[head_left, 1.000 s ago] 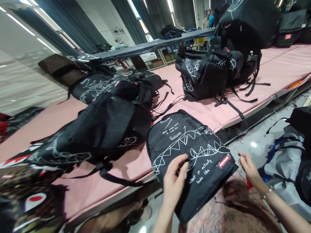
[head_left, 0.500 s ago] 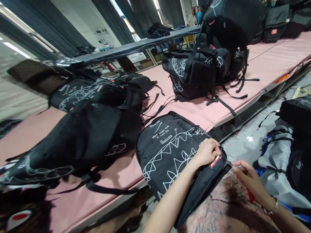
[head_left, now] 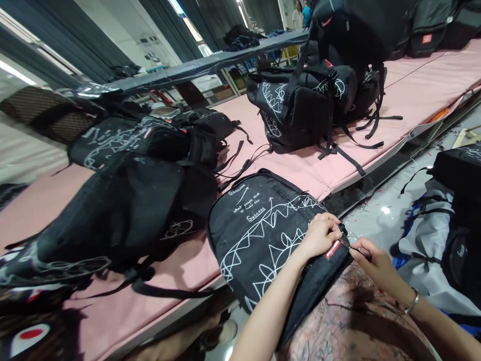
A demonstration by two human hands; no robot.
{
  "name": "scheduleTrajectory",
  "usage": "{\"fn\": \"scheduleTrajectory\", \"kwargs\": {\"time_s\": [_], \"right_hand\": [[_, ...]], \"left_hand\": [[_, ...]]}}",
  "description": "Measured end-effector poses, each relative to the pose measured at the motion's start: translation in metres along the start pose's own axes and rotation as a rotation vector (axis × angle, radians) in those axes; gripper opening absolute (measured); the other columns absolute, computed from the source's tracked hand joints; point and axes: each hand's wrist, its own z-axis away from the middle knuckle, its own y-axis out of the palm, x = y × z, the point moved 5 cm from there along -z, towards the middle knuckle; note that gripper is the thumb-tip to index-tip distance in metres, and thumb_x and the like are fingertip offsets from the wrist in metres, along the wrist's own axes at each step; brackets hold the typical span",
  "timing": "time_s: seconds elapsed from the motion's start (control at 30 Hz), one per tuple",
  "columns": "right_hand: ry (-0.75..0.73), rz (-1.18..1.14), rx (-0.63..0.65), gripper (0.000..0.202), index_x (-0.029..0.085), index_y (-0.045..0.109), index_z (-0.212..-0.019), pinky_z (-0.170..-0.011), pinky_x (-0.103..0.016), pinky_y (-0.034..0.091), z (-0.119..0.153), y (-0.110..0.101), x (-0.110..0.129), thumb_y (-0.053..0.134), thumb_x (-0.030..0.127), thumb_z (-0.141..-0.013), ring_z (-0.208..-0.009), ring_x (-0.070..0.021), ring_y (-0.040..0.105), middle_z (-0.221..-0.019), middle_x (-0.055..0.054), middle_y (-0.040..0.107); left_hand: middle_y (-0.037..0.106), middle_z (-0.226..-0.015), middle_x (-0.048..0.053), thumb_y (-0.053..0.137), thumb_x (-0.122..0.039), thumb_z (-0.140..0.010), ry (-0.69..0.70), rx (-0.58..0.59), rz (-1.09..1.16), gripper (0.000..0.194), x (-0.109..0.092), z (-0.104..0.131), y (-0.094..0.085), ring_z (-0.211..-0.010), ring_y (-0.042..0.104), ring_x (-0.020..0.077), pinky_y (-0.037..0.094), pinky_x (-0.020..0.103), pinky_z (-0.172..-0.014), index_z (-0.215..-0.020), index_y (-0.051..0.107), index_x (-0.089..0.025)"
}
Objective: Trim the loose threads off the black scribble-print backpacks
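A black backpack (head_left: 240,240) with white zigzag drawings and lettering lies partly on the pink table edge and partly over the lap. My left hand (head_left: 323,234) is closed on the fabric at its right end, just above a small red label (head_left: 332,249). Close beside it, my right hand (head_left: 370,258) pinches a small dark thing at the backpack's edge, too small to make out. The fingertips of both hands are a short way apart.
Several black bags (head_left: 131,210) lie at the left of the pink table (head_left: 417,85). More backpacks (head_left: 300,110) stand at its back right. On the floor at right are grey and black bags (head_left: 428,235). Two people stand far behind.
My right hand has moved left and slightly up, closer to my left hand, and its fingers have come together at the backpack's edge. My left hand has stayed nearly in place.
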Motion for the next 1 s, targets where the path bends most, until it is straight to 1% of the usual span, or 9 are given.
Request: {"fn": "scheduleTrajectory", "kwargs": {"time_s": [0.2,0.43,0.6,0.67,0.77,0.83,0.87,0.93,1.0], "right_hand": [[0.005,-0.111,0.038,0.024,0.020,0.050,-0.080,-0.046,-0.023,0.020,-0.002,-0.002,-0.009,0.045,0.043,-0.086,-0.049,-0.0107,0.025,-0.053,0.007,0.026],[0.028,-0.164,0.052,0.025,0.019,0.051,-0.080,-0.046,-0.023,0.020,-0.002,-0.002,-0.011,0.045,0.043,-0.085,-0.047,-0.0105,0.026,-0.052,0.008,0.027],[0.035,-0.138,0.064,0.022,0.020,0.051,-0.082,-0.046,-0.023,0.023,-0.007,-0.003,-0.013,0.048,0.042,-0.084,-0.049,-0.0108,0.031,-0.053,0.007,0.033],[0.030,-0.125,0.058,0.022,0.020,0.052,-0.079,-0.046,-0.023,0.023,-0.010,-0.004,-0.014,0.048,0.042,-0.082,-0.049,-0.0106,0.031,-0.053,0.007,0.033],[0.076,-0.216,0.066,0.026,0.019,0.052,-0.077,-0.045,-0.022,0.025,-0.013,-0.004,-0.021,0.049,0.045,-0.081,-0.047,-0.0099,0.034,-0.052,0.007,0.036],[0.118,-0.302,0.031,0.028,0.019,0.052,-0.080,-0.045,-0.022,0.029,-0.015,-0.007,-0.029,0.049,0.047,-0.080,-0.047,-0.0104,0.038,-0.053,0.006,0.042],[0.120,-0.317,-0.006,0.029,0.019,0.053,-0.083,-0.047,-0.022,0.032,-0.016,-0.010,-0.034,0.050,0.048,-0.079,-0.050,-0.0113,0.042,-0.056,0.005,0.047],[0.081,-0.276,-0.096,0.029,0.019,0.056,-0.090,-0.057,-0.025,0.040,-0.018,-0.018,-0.041,0.053,0.046,-0.078,-0.063,-0.0146,0.051,-0.071,0.000,0.058],[0.022,-0.198,-0.149,0.027,0.019,0.058,-0.094,-0.072,-0.028,0.043,-0.020,-0.027,-0.048,0.054,0.041,-0.078,-0.081,-0.0186,0.055,-0.090,-0.005,0.061]], "left_hand": [[0.062,-0.100,0.002,0.057,-0.014,-0.072,0.000,-0.055,-0.002,0.010,0.000,0.002,0.004,-0.094,0.051,0.0184,0.038,0.036,-0.087,-0.064,0.062,-0.018],[0.062,-0.100,0.002,0.057,-0.014,-0.072,-0.025,-0.082,-0.014,0.009,-0.001,0.002,0.005,-0.094,0.051,0.0190,0.039,0.036,-0.086,-0.064,0.061,-0.017],[0.063,-0.099,0.003,0.057,-0.013,-0.072,-0.010,-0.086,-0.011,0.011,-0.002,0.002,0.005,-0.093,0.052,0.0190,0.039,0.036,-0.086,-0.062,0.059,-0.017],[0.064,-0.097,0.003,0.056,-0.013,-0.072,-0.010,-0.117,0.023,0.011,-0.001,0.001,0.004,-0.092,0.053,0.0186,0.040,0.036,-0.085,-0.063,0.058,-0.017],[0.064,-0.090,0.004,0.054,-0.016,-0.076,-0.046,-0.225,0.137,0.011,0.005,0.000,-0.001,-0.087,0.056,0.0167,0.043,0.033,-0.083,-0.066,0.059,-0.017],[0.064,-0.083,0.004,0.049,-0.023,-0.081,-0.074,-0.294,0.179,0.021,0.010,0.001,-0.007,-0.082,0.058,0.0157,0.045,0.032,-0.081,-0.065,0.060,-0.017],[0.064,-0.085,0.005,0.047,-0.025,-0.083,-0.070,-0.324,0.169,0.024,0.010,0.003,-0.011,-0.084,0.058,0.0162,0.045,0.033,-0.083,-0.067,0.062,-0.017],[0.059,-0.110,0.009,0.047,-0.023,-0.082,-0.022,-0.347,0.106,0.020,0.007,0.008,-0.018,-0.103,0.053,0.0196,0.040,0.037,-0.093,-0.088,0.065,-0.018],[0.035,-0.139,0.010,0.053,-0.019,-0.079,0.048,-0.304,0.037,0.040,0.000,0.015,-0.022,-0.122,0.039,0.0234,0.033,0.041,-0.101,-0.118,0.053,-0.022]]}}
